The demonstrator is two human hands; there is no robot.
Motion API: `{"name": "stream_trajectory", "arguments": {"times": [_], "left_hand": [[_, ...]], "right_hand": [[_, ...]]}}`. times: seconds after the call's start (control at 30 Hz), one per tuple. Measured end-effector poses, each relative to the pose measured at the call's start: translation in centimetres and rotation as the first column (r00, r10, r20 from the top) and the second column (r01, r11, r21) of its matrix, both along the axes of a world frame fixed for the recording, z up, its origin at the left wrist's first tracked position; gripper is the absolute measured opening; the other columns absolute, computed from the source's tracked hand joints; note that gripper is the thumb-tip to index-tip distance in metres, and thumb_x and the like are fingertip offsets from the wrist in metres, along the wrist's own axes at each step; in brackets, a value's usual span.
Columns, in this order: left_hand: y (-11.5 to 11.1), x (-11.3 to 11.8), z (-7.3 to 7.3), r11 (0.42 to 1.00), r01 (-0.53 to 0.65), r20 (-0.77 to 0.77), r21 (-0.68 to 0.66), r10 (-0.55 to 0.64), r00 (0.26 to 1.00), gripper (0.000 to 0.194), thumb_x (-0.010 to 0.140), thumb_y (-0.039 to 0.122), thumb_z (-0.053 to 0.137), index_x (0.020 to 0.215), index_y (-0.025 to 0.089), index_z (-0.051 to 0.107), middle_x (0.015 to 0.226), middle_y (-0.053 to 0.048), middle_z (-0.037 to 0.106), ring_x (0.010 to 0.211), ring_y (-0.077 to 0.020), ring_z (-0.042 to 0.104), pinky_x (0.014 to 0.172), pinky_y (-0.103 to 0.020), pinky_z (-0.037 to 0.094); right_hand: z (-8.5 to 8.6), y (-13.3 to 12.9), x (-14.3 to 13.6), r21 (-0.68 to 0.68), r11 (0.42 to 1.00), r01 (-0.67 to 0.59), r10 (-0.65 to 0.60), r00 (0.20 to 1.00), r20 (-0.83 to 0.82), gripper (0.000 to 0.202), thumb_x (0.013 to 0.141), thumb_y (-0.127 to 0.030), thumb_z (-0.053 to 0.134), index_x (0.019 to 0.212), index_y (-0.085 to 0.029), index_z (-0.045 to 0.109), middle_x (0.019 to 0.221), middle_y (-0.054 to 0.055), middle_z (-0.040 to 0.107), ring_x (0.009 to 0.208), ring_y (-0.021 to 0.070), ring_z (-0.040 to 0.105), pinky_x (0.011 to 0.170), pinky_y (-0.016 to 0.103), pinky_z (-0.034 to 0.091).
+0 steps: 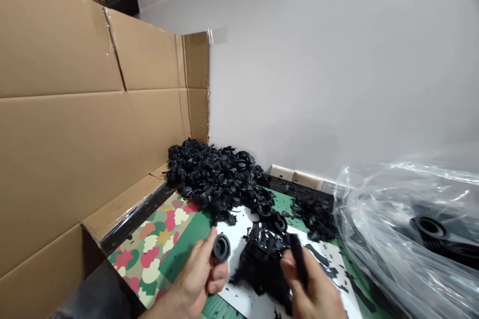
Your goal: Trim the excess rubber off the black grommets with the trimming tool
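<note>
Between the thumb and fingers of my left hand [196, 271] is a round black rubber ring [221, 247], its hollow end facing up toward me. My right hand [312, 284] is closed around a narrow, dark stick-like piece [298, 256] that stands up past the thumb; whether it is a tool handle or a rubber strip I cannot tell. Black scraps and ribbed rubber parts [258, 254] lie between my hands on a white sheet [236, 284]. The two hands are apart.
A large heap of black ribbed parts [217, 169] sits against the wall and a cardboard screen [75, 129]. More black scraps [316, 214] lie right of it. A clear plastic bag [404, 254] holding black rings stands at right. Patterned paper [149, 249] covers the left.
</note>
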State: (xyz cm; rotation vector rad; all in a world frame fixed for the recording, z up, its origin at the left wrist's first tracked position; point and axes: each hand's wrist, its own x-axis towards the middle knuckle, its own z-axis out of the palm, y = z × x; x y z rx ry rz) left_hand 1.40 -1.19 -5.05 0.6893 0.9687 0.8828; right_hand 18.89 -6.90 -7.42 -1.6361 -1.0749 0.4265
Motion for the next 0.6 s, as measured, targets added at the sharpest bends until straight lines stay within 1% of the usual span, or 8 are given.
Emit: {"name": "stream_trajectory", "arguments": {"times": [0.07,0.13,0.23,0.33,0.4,0.43,0.5,0.6], "left_hand": [[0.3,-0.6,0.1,0.997,-0.048,0.020,0.059,0.047,0.999,0.058,0.067,0.070,0.062,0.059,0.021,0.031,0.041,0.011,0.034,0.033,-0.0007,0.022,0.037,-0.015,0.012],[0.4,-1.1,0.1,0.991,-0.077,0.053,0.113,0.071,0.996,0.056,0.070,0.069,0.060,0.060,0.020,0.033,0.043,0.010,0.037,0.035,-0.0014,0.025,0.039,-0.016,0.016],[0.2,-1.2,0.1,0.991,-0.029,0.103,0.128,0.016,0.995,0.054,0.074,0.068,0.057,0.063,0.019,0.037,0.047,0.008,0.041,0.037,-0.0022,0.028,0.040,-0.016,0.017],[-0.2,-0.9,0.3,0.993,0.007,0.146,0.116,-0.024,0.989,0.053,0.073,0.068,0.058,0.065,0.019,0.039,0.047,0.007,0.042,0.038,-0.0024,0.026,0.041,-0.017,0.015],[-0.4,-0.7,0.4,0.995,0.013,0.162,0.103,-0.029,0.986,0.053,0.072,0.068,0.058,0.066,0.019,0.039,0.046,0.007,0.042,0.038,-0.0026,0.026,0.041,-0.017,0.015],[-0.4,-0.7,0.5,0.995,0.015,0.164,0.095,-0.031,0.986,0.054,0.072,0.069,0.058,0.065,0.019,0.039,0.046,0.007,0.042,0.038,-0.0027,0.026,0.041,-0.018,0.015],[-0.5,-0.6,0.5,0.997,0.019,0.161,0.079,-0.031,0.987,0.055,0.072,0.071,0.056,0.063,0.019,0.038,0.046,0.007,0.042,0.038,-0.0028,0.026,0.041,-0.018,0.014],[-0.5,-0.5,0.3,0.998,0.021,0.144,0.056,-0.029,0.989,0.057,0.071,0.073,0.054,0.061,0.019,0.038,0.045,0.006,0.043,0.036,-0.0028,0.028,0.041,-0.019,0.014]], "right_hand": [[-0.2,0.0,1.4,-0.127,0.989,0.076,-0.079,0.997,-0.015,0.039,0.078,-0.059,0.043,0.078,-0.023,0.057,0.066,0.004,0.063,0.061,0.0239,0.057,0.057,0.031,0.045],[-0.5,0.0,2.3,-0.200,0.979,0.050,-0.058,0.998,-0.032,0.044,0.074,-0.064,0.045,0.079,-0.023,0.059,0.064,0.005,0.063,0.060,0.0250,0.058,0.057,0.033,0.046],[-1.1,0.3,2.4,-0.194,0.979,-0.068,0.054,0.995,-0.080,0.045,0.074,-0.064,0.047,0.082,-0.022,0.063,0.070,0.006,0.068,0.069,0.0268,0.062,0.063,0.034,0.048],[-1.7,0.9,1.8,-0.184,0.960,-0.209,0.182,0.971,-0.155,0.046,0.073,-0.061,0.052,0.091,-0.022,0.067,0.092,0.008,0.074,0.088,0.0294,0.066,0.074,0.034,0.050],[-1.8,1.1,1.6,-0.167,0.956,-0.241,0.210,0.961,-0.183,0.045,0.072,-0.059,0.055,0.097,-0.023,0.068,0.103,0.008,0.073,0.099,0.0292,0.064,0.080,0.033,0.049],[-1.8,1.1,1.5,-0.158,0.959,-0.234,0.204,0.961,-0.185,0.045,0.073,-0.058,0.055,0.097,-0.023,0.068,0.105,0.008,0.072,0.100,0.0289,0.064,0.081,0.032,0.049],[-1.4,0.9,1.3,-0.157,0.965,-0.211,0.181,0.966,-0.187,0.045,0.071,-0.060,0.056,0.092,-0.023,0.069,0.098,0.007,0.073,0.094,0.0284,0.065,0.078,0.031,0.049],[-0.5,0.5,0.6,-0.173,0.972,-0.157,0.122,0.973,-0.194,0.047,0.069,-0.064,0.054,0.081,-0.021,0.069,0.079,0.006,0.071,0.078,0.0266,0.064,0.071,0.032,0.048]]}}
